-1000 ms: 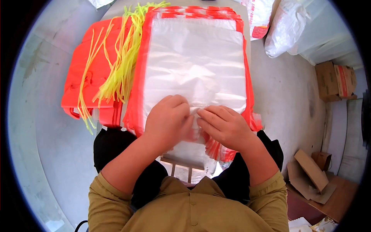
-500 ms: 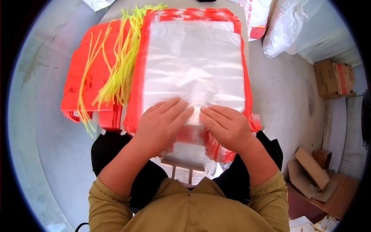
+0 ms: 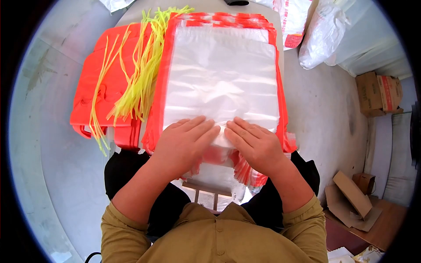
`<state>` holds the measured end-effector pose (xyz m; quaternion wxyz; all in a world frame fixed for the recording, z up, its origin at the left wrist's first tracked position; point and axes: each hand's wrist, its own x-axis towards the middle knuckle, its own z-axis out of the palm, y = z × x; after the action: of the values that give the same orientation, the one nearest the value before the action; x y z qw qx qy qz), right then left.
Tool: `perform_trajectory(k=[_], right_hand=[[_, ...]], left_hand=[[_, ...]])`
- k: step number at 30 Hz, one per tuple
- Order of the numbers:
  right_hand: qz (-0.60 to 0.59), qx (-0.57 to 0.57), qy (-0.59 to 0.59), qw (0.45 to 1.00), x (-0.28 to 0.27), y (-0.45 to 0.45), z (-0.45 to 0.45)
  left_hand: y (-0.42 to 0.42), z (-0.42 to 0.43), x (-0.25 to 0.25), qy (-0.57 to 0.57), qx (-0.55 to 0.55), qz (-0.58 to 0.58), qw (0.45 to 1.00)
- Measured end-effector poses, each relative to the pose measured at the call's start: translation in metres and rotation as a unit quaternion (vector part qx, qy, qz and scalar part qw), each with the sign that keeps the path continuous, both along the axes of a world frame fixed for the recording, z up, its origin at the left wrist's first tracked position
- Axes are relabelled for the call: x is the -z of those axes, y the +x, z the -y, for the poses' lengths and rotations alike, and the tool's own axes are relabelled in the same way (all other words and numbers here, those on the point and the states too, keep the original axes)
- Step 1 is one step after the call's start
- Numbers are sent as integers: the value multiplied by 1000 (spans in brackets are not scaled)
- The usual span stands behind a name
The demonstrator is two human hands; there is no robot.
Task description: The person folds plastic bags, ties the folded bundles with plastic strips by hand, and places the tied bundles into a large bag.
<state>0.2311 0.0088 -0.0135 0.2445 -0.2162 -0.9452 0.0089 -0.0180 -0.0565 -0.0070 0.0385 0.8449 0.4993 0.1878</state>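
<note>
A thick stack of clear plastic bags [image 3: 221, 74] with red edges lies in front of me, its near ends hanging over the table's front edge. My left hand [image 3: 186, 142] rests flat on the lower left of the top bag, fingers stretched forward. On the lower right lies my right hand [image 3: 254, 142], palm down, fingers extended and close together. A narrow gap separates the two hands, with shiny creased film showing between them. Neither hand grips anything that I can see; the palms hide the film under them.
Left of the stack are folded red bags [image 3: 109, 74] with handles, with yellow strips [image 3: 142, 83] lying across them. White sacks [image 3: 322, 35] stand at the back right. Cardboard boxes [image 3: 379, 94] sit on the floor at right, and opened cardboard [image 3: 351, 201] lies on a brown surface [image 3: 390, 223].
My left fingers have come down slightly and lie level with the right ones. The right hand has shifted a little, fingers pointing further forward. The view has tilted slightly.
</note>
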Motion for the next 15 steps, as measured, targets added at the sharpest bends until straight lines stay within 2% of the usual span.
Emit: perform_trajectory(k=[5, 10, 15], right_hand=[[8, 5, -84, 996, -3, 4, 0], [32, 16, -269, 963, -44, 9, -6], [84, 5, -372, 924, -53, 19, -24]], left_hand=[[-4, -1, -3, -11, 18, 22, 1000], [-28, -2, -7, -57, 7, 170, 984], [-42, 0, 0, -123, -15, 258, 958]])
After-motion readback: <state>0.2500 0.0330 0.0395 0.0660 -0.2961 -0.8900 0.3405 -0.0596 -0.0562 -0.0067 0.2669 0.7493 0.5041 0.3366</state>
